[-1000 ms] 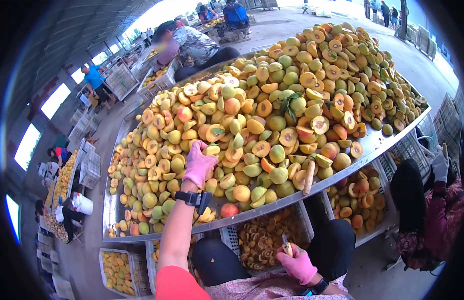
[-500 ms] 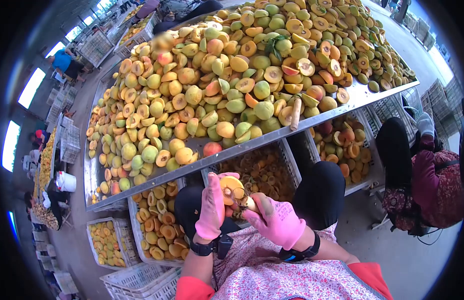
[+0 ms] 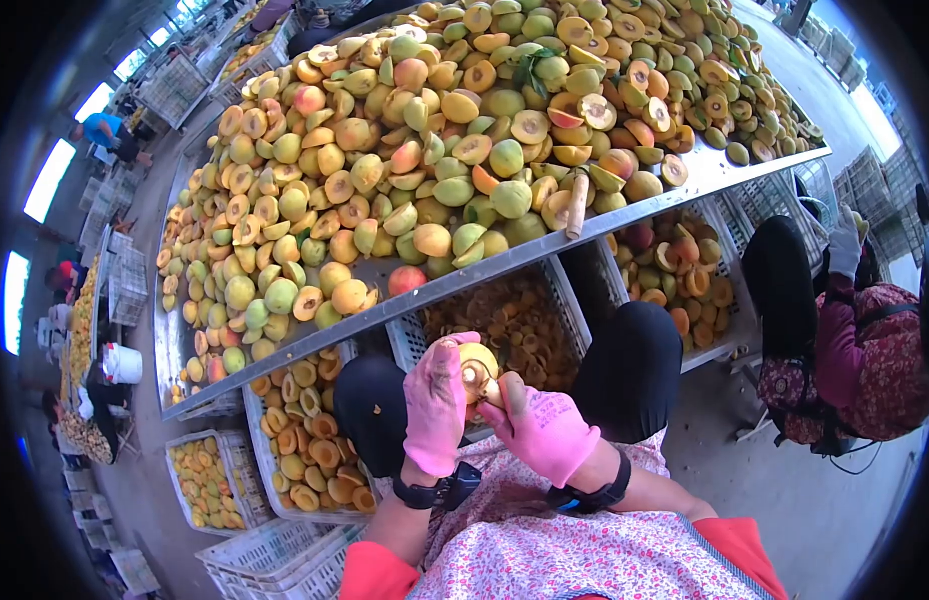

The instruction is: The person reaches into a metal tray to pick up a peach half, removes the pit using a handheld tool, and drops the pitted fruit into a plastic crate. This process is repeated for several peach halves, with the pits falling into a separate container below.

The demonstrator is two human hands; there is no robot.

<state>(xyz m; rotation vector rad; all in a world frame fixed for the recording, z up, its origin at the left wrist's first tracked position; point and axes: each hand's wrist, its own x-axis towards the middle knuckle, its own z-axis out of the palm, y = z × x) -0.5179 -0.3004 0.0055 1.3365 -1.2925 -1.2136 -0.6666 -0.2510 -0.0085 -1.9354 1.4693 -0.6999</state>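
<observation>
My left hand (image 3: 435,405), in a pink glove, is closed round a yellow halved fruit (image 3: 477,366) whose cut side and pit face up. In my right hand (image 3: 545,425), also gloved in pink, is a small tool (image 3: 493,393) with a pale handle, its end at the pit. The tool's tip is too small to make out. Both hands are over my lap, just below the edge of a metal table (image 3: 445,297) heaped with whole and halved fruit (image 3: 425,180). A wooden-handled tool (image 3: 578,206) lies at that edge.
Under the table stand a crate of fruit scraps (image 3: 580,330), a crate of pitted halves (image 3: 260,430) and a crate of fruit (image 3: 750,330). Another fruit crate (image 3: 238,480) and stacked crates (image 3: 275,575) are at lower left. A co-worker (image 3: 875,350) sits at right.
The fruit and tool have shifted slightly in my hands, and the fruit's cut face is turned differently. The table and crates appear a little further left and up in the view.
</observation>
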